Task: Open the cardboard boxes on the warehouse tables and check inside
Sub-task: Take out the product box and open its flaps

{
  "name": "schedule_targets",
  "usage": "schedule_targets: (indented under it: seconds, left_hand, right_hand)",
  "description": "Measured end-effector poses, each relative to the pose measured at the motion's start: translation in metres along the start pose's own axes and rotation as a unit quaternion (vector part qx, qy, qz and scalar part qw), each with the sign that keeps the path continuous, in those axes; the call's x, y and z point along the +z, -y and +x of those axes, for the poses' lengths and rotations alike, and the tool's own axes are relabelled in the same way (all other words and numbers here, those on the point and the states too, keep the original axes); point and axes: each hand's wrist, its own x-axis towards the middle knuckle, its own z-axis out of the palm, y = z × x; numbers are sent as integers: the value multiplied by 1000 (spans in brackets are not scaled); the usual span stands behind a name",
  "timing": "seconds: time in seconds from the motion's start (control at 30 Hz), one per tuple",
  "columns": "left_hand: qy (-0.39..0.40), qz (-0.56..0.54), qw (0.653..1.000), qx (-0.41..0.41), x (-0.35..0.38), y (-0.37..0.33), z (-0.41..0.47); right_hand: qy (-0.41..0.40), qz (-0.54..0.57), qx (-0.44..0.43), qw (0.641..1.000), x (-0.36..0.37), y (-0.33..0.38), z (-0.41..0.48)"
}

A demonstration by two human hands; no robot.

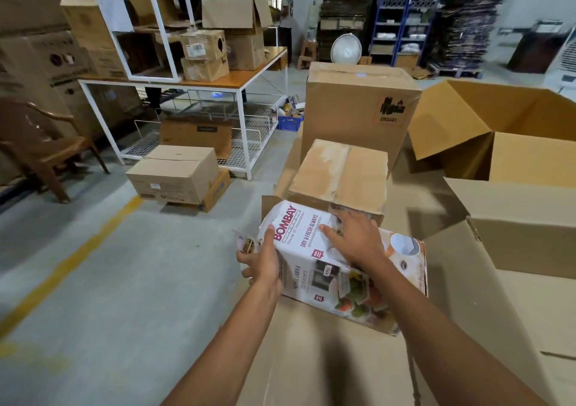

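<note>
1. View from a head cam, looking down over two bare forearms in a warehouse. Both hands are on a white printed carton [307, 234], the box being checked now.
2. The carton lies on its side on a brown cardboard sheet [343, 368]. Can't tell if a desk is under the sheet. The carton's left end hangs past the sheet's edge, above the grey floor [124, 265].
3. The left grip [263, 260] is closed on that left end, thumb on top and fingers curled beneath, beside a loose end flap [246, 243].
4. The right grip [355, 240] lies palm-down on the carton's top, fingers reaching to the far edge. Can't tell if they hook that edge or only press; blurred.
5. Just behind the carton is a small brown box [339, 175], flaps closed. Behind that is a tall sealed box [358, 109]. To the right is a big open box [498, 125], inside not visible.
6. Far left, another desk [237, 78] carries more boxes. A person [285, 6] stands well beyond it.
7. Likely step: opening the carton's end to look inside.
8. Risks, as I judge them:
   - The end flap is loose and pointing off the edge, so tilting the carton left could let the contents slide out onto the floor.
   - Only the left grip supports the overhang, so if it slips the carton could drop.
   - A hard pull on the thin flap may tear it.
   - Pushing the carton fwd could shove the small brown box.
</note>
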Motion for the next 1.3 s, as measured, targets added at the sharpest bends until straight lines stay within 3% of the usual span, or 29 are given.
schedule_targets:
  seconds: [0.17, 0.43, 0.57, 0.73, 1.0, 1.17, 1.3]
  left_hand:
    - [105, -96, 990, 6, -11, 1, -8]
    - [153, -148, 977, 20, -47, -6, -35]
    - [212, -164, 963, 32, -65, -27, -71]
    - [274, -184, 940, 81, -90, -60, -108]
    - [351, -134, 917, 134, -128, -59, -143]
    - [332, -68, 916, 217, -143, -46, -167]
    - [336, 21, 910, 241, -148, -38, -183]
  right_hand:
    - [-25, 23, 8, 999, 6, 8, -16]
    - [-113, 23, 84, 990, -2, 55, -75]
    - [-177, 76, 107, 975, -20, 72, -114]
    - [-277, 234, 74, 929, -27, 93, -158]
    - [-292, 279, 62, 913, -14, 106, -235]
    - [-288, 293, 85, 908, -13, 106, -271]
    - [-340, 324, 106, 877, -22, 113, -280]
